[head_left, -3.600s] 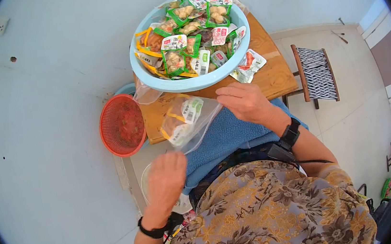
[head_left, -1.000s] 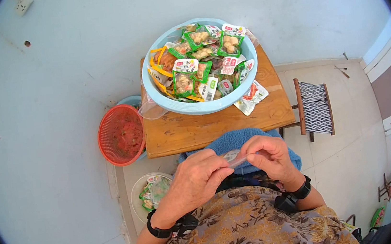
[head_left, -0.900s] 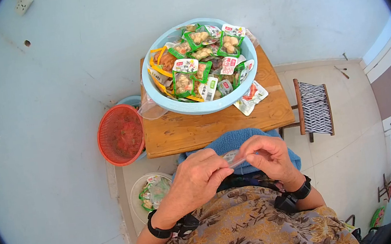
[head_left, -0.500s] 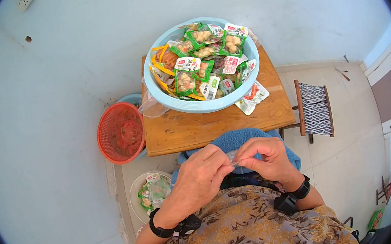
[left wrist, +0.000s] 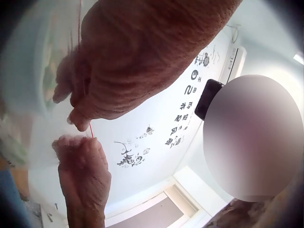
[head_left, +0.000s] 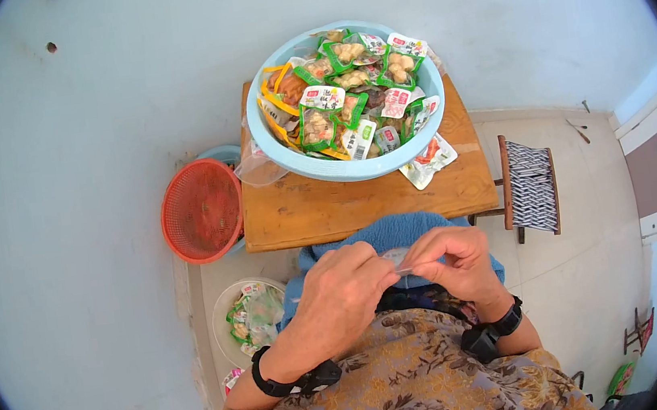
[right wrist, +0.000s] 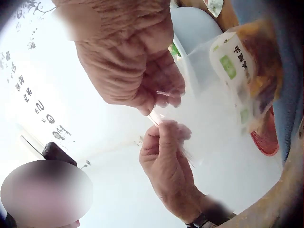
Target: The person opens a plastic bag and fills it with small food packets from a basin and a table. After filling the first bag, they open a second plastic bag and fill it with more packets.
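One clear plastic bag, in front of the torso and above the lap, grasped along its edge by both hands. Left hand: thumb and fingers curled, pinching the edge. Right hand: opposed close by, thumb and forefinger likewise pinching. In the right wrist view, a thin reddish line along the pinched edge; hanging in the bag, at least one packet with a white-and-green label and yellow-orange portions. Beneath the hands, a blue fleecy cloth across the lap, with a brown-and-gold floral top nearer the camera. Black band at each wrist.

Beyond the lap, a brown wooden surface bearing a round pale-blue plastic basin. Heaped inside: many green-edged food packets, with yellow-edged packets toward the left. Just beside the basin, at its near right, a white packet with an orange-red picture lying on the surface; at the near left, crumpled clear plastic over the edge.

Left of the surface, a red perforated plastic basket, tilted, against a light-blue vessel. Lower down, a whitish round container holding green-edged packets and clear plastic. At right, on the pale floor, a low stool with a woven dark-and-white seat.
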`<state>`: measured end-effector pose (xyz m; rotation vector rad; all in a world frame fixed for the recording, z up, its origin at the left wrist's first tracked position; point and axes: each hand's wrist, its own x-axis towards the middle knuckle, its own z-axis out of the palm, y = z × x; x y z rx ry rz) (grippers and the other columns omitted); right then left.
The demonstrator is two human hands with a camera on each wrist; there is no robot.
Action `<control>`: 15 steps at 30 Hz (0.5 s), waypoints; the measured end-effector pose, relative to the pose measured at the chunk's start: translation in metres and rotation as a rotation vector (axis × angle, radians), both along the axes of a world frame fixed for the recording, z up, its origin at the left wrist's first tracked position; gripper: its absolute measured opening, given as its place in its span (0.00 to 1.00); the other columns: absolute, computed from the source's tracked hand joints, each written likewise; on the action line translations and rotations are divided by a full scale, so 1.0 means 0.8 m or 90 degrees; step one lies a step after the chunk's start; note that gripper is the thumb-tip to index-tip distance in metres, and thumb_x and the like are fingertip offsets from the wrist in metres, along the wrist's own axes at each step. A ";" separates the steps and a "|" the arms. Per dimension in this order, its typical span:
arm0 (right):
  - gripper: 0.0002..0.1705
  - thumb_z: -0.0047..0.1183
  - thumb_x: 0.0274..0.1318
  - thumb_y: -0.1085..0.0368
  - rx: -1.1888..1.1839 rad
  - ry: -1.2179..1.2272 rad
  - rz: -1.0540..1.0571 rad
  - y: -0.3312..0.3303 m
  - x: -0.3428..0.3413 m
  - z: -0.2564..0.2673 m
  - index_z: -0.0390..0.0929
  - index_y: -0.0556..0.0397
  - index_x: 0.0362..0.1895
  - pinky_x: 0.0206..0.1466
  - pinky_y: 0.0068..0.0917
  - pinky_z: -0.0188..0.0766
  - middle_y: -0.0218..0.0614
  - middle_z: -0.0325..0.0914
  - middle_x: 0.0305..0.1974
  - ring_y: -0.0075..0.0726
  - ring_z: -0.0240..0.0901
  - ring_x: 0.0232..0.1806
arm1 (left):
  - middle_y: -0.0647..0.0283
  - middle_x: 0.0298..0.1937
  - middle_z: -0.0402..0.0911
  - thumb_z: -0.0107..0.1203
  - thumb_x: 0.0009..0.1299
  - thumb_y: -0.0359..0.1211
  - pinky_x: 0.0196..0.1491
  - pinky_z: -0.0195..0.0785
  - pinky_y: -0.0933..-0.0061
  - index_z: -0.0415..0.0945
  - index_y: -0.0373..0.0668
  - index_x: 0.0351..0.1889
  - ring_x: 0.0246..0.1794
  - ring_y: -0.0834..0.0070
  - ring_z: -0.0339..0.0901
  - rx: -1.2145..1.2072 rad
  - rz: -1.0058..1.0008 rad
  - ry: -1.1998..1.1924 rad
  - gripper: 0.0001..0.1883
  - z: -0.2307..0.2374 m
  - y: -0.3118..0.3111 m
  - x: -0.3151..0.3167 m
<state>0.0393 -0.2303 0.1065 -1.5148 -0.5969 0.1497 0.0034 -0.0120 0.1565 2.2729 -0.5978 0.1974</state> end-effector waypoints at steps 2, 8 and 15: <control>0.05 0.66 0.53 0.74 0.012 0.010 -0.002 -0.004 0.000 -0.001 0.82 0.59 0.29 0.39 0.25 0.76 0.39 0.85 0.32 0.31 0.82 0.34 | 0.60 0.31 0.76 0.66 0.61 0.28 0.35 0.69 0.61 0.80 0.39 0.36 0.32 0.58 0.76 0.010 -0.001 -0.001 0.08 0.001 0.003 0.000; 0.08 0.69 0.49 0.73 0.063 0.098 0.069 -0.011 0.005 -0.011 0.84 0.61 0.35 0.47 0.27 0.76 0.42 0.86 0.38 0.34 0.82 0.42 | 0.63 0.32 0.76 0.65 0.59 0.26 0.36 0.65 0.65 0.79 0.42 0.32 0.33 0.63 0.75 0.008 0.018 -0.024 0.06 -0.006 0.002 -0.009; 0.26 0.73 0.44 0.64 -0.102 0.088 0.158 -0.002 0.016 -0.056 0.84 0.59 0.49 0.63 0.41 0.68 0.45 0.82 0.54 0.50 0.75 0.61 | 0.64 0.30 0.71 0.59 0.58 0.24 0.37 0.62 0.64 0.76 0.43 0.30 0.32 0.64 0.72 -0.012 0.011 -0.051 0.05 -0.012 -0.001 -0.015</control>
